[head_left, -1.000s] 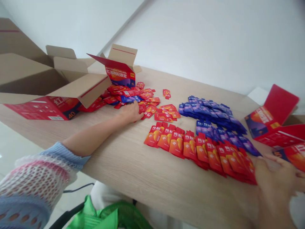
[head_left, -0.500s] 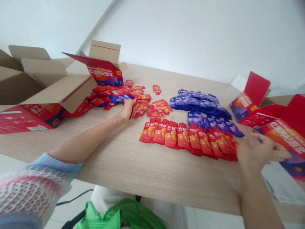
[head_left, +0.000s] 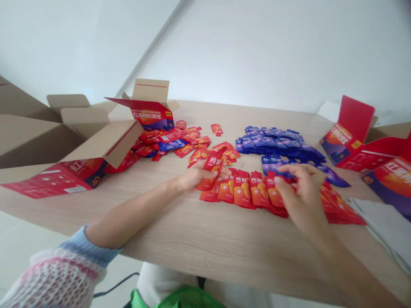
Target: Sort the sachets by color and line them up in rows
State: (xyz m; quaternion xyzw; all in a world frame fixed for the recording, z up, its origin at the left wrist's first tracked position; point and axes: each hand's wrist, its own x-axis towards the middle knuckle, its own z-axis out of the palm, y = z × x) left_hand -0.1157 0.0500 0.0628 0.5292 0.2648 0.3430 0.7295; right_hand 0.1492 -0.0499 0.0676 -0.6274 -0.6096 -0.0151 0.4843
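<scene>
My left hand (head_left: 195, 176) is closed on a red sachet (head_left: 213, 164), holding it upright just above the left end of a row of overlapping red sachets (head_left: 242, 190). Over the right part of that row hovers my right hand (head_left: 303, 186), thumb and fingers apart, with nothing visible between them. Behind the row lie stacked purple-blue sachets (head_left: 276, 143). A loose heap of red sachets (head_left: 167, 139), with a blue sachet (head_left: 171, 145) among them, spreads behind and to the left of my left hand.
Open red cartons stand at both sides: a large carton (head_left: 51, 179) at the near left, a smaller one (head_left: 152, 115) behind it, and others (head_left: 349, 132) at the right. White paper (head_left: 382, 218) lies by the right edge. A single red sachet (head_left: 216, 129) sits farther back.
My left hand has come from the heap toward the row with a red sachet. My right hand has moved left from the row's right end to above it. The view has shifted slightly.
</scene>
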